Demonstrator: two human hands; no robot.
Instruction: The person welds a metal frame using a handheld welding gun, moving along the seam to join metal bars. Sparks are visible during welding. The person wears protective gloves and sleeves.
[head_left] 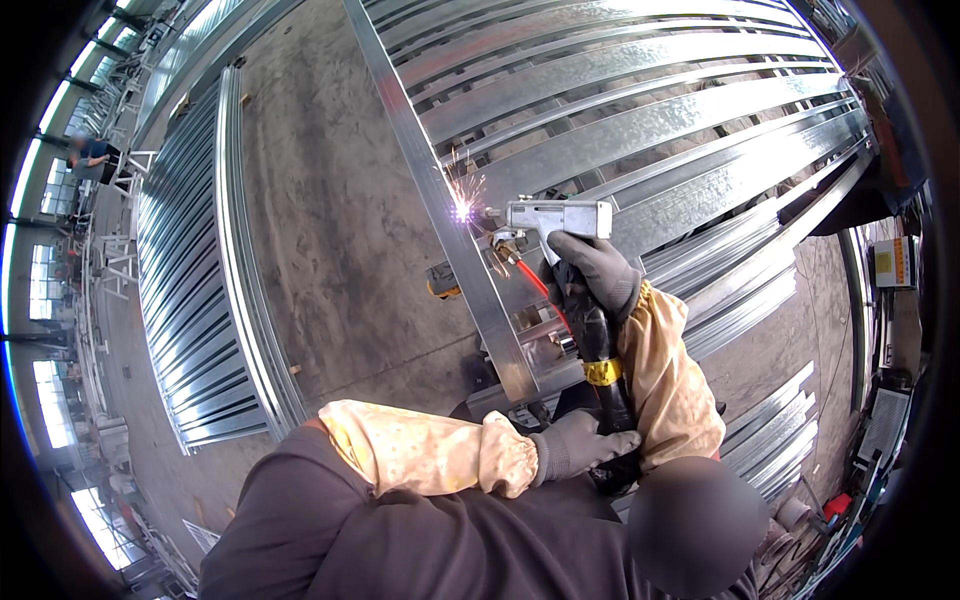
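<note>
My right hand (603, 272), in a grey glove, is closed round the grip of a silver welding gun (572, 218). The gun's nozzle points left at a long galvanized steel bar (420, 165), where bright sparks (463, 205) fly up. A red hose (532, 278) and a thick black-wrapped cable (590, 330) with yellow tape run down from the gun toward me. Lower down, my gloved left hand (580, 446) is closed on that cable, near my body. Tan protective sleeves cover both forearms.
Parallel galvanized slats (640, 100) run off to the right from the bar. A stack of steel profiles (195, 280) lies left on the concrete floor (330, 200). More profiles (770, 440) lie lower right. A person (95, 160) stands far left. A yellow-and-black tool (443, 283) sits beside the bar.
</note>
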